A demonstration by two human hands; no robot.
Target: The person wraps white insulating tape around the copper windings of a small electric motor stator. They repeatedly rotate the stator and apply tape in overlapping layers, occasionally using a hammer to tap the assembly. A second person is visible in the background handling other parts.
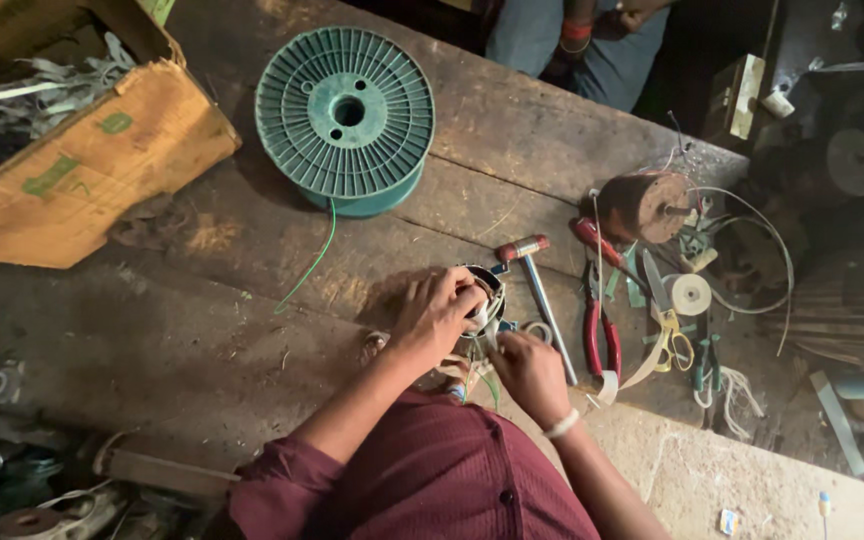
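Metal motor ring [485, 290] sits mid-bench, left hand [439, 312] clamped over it to steady it, right hand [529, 372] closed beside it, contents hidden.

Spool [345, 118] behind stator [484, 300] — pliers [598, 325] right.

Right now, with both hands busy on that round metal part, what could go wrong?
The left hand and right hand work close together on the round metal part, so wire ends might prick the fingers. The hammer and red pliers lie right beside it and could get knocked. The green wire trailing from the green spool may snag.
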